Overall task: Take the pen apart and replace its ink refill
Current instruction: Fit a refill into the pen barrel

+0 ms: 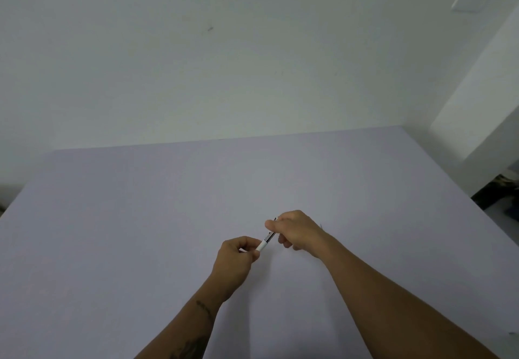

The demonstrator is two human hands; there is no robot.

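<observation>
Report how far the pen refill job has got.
Done: nothing clearly finished; no loose parts or spare refill show on the table. In hand: the left hand grips the white end of the pen, the right hand its other end, above the table. Whether the barrel is coming apart is too small to tell. Left: removing the old refill, inserting a new one, reassembling.

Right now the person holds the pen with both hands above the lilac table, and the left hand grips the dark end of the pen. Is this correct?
Not quite. In the head view the left hand grips the white end of the pen; the dark end is at the right hand. The rest stands: both hands hold it above the lilac table.
</observation>
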